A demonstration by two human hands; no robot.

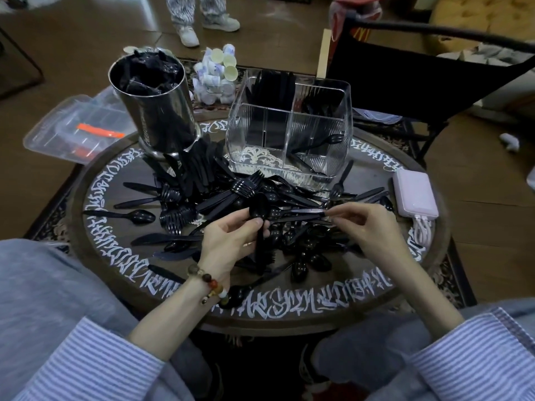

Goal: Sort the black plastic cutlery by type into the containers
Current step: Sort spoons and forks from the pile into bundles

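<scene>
Above the round dark wooden table with white painted script [260,311], your left hand [231,238] curls around a small bundle of black plastic spoons [258,211], bowls up; your right hand [364,224] pinches the tip of 1 thin black plastic handle [309,211], fingers nearly closed, its type hidden in the heap; the loose pile of black plastic cutlery [231,195] lies spread between your hands and the containers; the clear ribbed plastic divided organiser [289,131] already holds pieces in its rear and right compartments, while the front-left one looks bare; the tall shiny steel canister [153,105] stands to its left, stuffed with dark crumpled material. Risks, as judged: tangled handles may drag neighbours off the table edge when you lift; spoons and forks look alike from the handle end, so a wrong compartment is likely. Surroundings: a pale lilac power bank [414,195] with white cable at right; a patterned rug beneath; a black folding chair [405,73] behind; another person's legs [199,13] stand beyond.
</scene>
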